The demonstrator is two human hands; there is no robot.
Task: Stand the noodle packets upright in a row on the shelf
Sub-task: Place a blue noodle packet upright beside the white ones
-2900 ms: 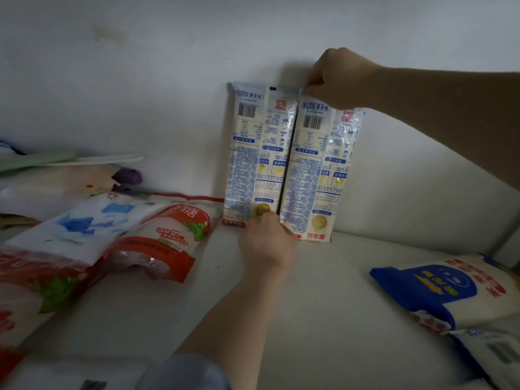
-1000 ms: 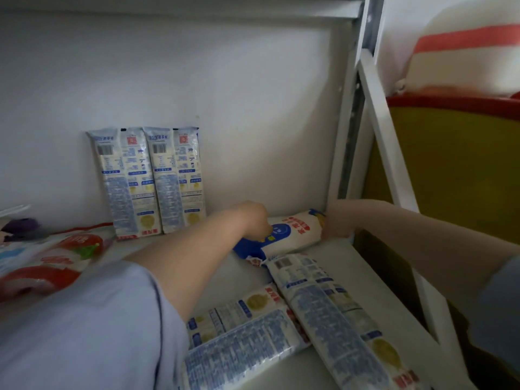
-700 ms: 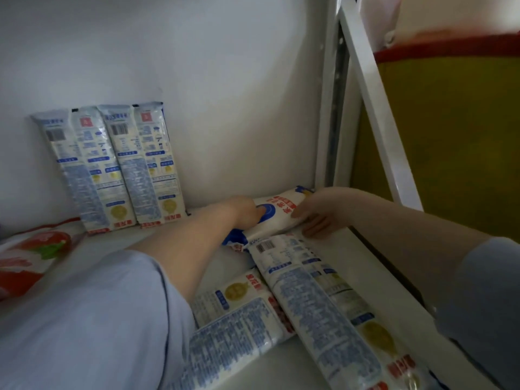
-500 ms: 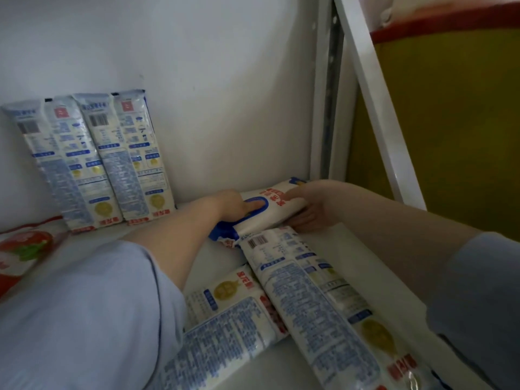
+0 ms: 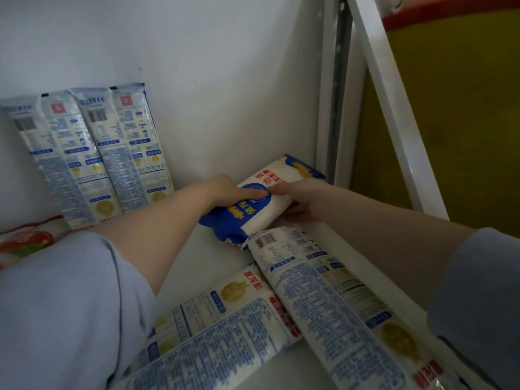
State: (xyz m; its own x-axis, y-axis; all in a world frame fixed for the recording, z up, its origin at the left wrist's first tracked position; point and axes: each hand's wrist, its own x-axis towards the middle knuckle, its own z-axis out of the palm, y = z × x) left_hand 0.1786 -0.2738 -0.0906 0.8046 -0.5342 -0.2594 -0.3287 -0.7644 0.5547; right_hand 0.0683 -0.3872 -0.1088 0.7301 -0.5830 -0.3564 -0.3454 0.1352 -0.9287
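White shelf (image 5: 194, 266) — noodle packets (image 5: 92, 153), red bag (image 5: 25, 243).

White wall (image 5: 225, 66) behind; white rack upright (image 5: 326, 108) rt.
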